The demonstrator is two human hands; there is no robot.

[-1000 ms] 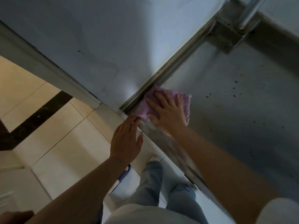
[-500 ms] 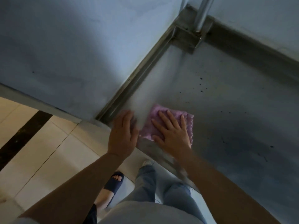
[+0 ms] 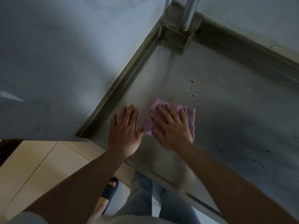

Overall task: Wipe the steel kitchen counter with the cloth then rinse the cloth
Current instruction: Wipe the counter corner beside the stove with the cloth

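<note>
Near the steel corner post [image 3: 188, 15], the right hand [image 3: 173, 126] presses spread fingers flat on the nubbly pink cloth [image 3: 191, 117], mid-wipe on the dull brushed-steel surface [image 3: 226, 126]. Beside the cloth, the left hand [image 3: 124, 131] lies flat, fingers straight. Dark specks [image 3: 192, 81] toward the post probably call for the next stroke; rinsing comes later.

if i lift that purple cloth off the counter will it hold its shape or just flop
Probably flop: the purple cloth looks soft and nubby, with wavy edges, and lies folded flat under the right hand. It likely weighs little, though whether it is wet cannot be told. On the smooth steel counter it should slide easily under a flat palm.
</note>
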